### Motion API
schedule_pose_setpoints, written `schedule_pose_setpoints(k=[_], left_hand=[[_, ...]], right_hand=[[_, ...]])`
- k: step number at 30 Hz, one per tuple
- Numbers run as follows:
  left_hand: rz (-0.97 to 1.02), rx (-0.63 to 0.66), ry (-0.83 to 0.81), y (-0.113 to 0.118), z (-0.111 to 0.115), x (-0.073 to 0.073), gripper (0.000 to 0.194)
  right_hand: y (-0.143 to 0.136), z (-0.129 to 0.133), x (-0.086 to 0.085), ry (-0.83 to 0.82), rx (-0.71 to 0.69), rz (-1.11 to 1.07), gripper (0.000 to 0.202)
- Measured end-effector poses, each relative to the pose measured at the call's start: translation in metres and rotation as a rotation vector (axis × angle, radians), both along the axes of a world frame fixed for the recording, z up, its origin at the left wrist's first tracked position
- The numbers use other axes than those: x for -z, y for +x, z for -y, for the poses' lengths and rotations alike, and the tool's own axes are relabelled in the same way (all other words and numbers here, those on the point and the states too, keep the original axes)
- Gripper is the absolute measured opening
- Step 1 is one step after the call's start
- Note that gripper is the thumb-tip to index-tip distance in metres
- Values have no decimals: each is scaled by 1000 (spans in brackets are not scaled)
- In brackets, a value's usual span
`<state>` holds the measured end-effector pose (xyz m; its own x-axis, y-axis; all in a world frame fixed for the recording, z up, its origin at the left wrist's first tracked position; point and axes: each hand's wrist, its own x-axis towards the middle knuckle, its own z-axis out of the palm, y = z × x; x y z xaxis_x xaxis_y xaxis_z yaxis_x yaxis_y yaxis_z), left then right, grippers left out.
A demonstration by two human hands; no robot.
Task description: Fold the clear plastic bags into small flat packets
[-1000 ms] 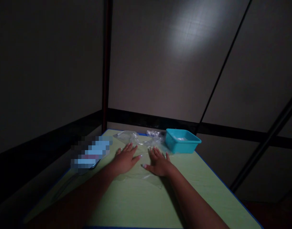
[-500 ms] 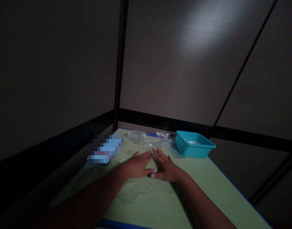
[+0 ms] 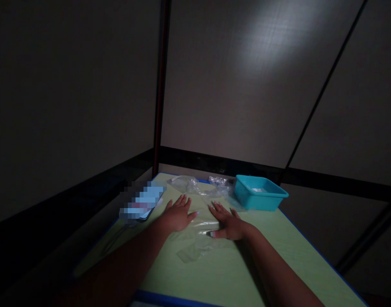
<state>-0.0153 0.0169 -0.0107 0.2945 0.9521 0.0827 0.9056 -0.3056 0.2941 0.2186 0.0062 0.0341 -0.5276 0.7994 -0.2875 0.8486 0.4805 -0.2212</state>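
A clear plastic bag (image 3: 195, 245) lies spread over the green tabletop, its near end creased and catching light. On its left part my left hand (image 3: 179, 214) rests flat, palm down, with fingers apart. My right hand (image 3: 227, 224) presses flat on the bag's right part, thumb stretched toward the left. A gap separates the two hands, and shiny folds of plastic show between them. Neither hand grips anything. Parts of the bag are hidden under the palms.
More crumpled clear plastic bags (image 3: 190, 185) lie at the table's far edge. A turquoise basin (image 3: 262, 200) stands at the back right. On the left is a phone-like device (image 3: 146, 202) with a blurred screen and a cable. Walls close in behind the blue-edged table (image 3: 182, 279).
My hands have moved apart from nearly touching, the left hand shifting to the left and the right slightly to the right. The bag's near end has shifted and wrinkled.
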Motion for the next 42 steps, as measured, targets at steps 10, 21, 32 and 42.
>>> schedule_pose_setpoints(k=[10, 21, 32, 42], left_hand=[[71, 246, 78, 7, 13, -21, 69], [-189, 251, -77, 5, 12, -23, 90], [-169, 391, -136, 14, 18, -29, 96], [-100, 366, -4, 16, 16, -29, 79]], right_hand=[[13, 2, -13, 60, 56, -95, 97], [48, -34, 12, 445, 392, -75, 60], [57, -41, 21, 411, 559, -116, 19], [41, -34, 6, 400, 483, -264, 32]])
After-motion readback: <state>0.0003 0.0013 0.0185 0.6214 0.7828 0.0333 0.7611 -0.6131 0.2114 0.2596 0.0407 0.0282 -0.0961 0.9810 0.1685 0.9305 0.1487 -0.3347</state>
